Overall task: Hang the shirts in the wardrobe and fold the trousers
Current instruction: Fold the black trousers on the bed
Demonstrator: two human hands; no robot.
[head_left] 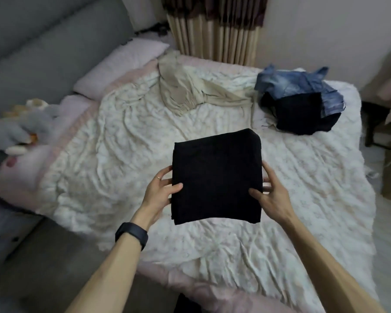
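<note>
I held the black folded trousers just above the bed, roughly mid-mattress. My left hand gripped their left edge, thumb on top and fingers tucked under. My right hand gripped the right edge the same way. Both hands were closed on cloth, neither was free.

Progress, my read: this pair looked fully folded into a neat square and only needed setting down, probably on the stack at the far right corner. There blue denim pieces and a dark piece lay piled, which I took for folded items already done. The beige garment lay crumpled near the head of the bed, unfolded and well apart from my hands, so at least that one was left. I couldn't tell whether it was a shirt or trousers.

Hard to see: no wardrobe was in frame, so there was no way to judge the hanging part. The black cloth showed no seams or waistband, too dark. The fingers under the trousers were hidden. The stack count was unclear. Soft toys at the left edge were blurred. A dark shape at the bottom edge was cut off and I couldn't identify it
</note>
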